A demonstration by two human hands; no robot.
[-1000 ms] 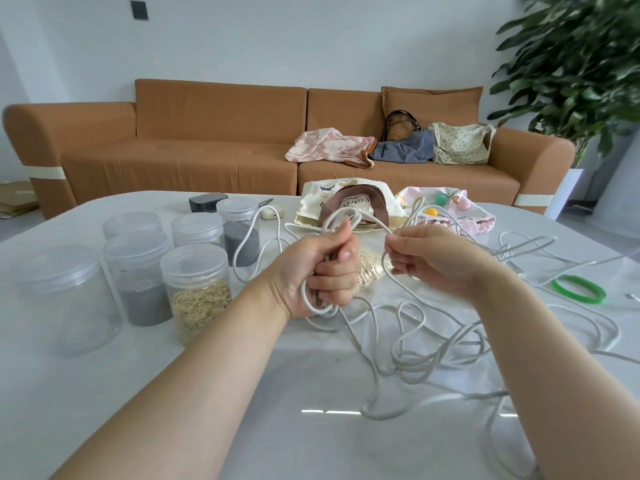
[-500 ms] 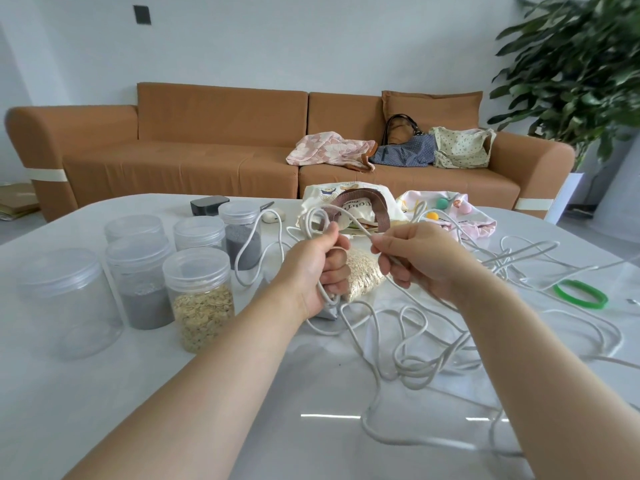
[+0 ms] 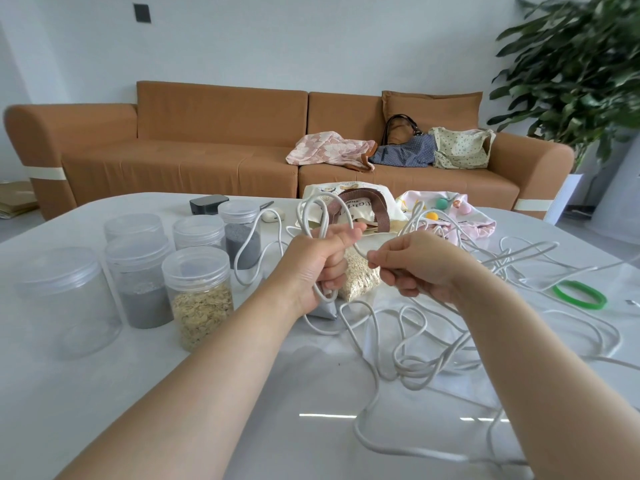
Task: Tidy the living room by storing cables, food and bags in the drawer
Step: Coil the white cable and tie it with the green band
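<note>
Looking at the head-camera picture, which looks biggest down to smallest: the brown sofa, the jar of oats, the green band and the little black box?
1. Brown fabric sofa.
2. Clear plastic jar of oats, though it sits nearest.
3. Green rubber band and small black box look alike; the box lies farther off, so unranked.

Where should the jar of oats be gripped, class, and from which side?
Probably round the upright jar of oats, on its cylindrical wall just below the lid, coming from its near right side: neighbouring jars crowd its left and back, while that side looks free.
</note>
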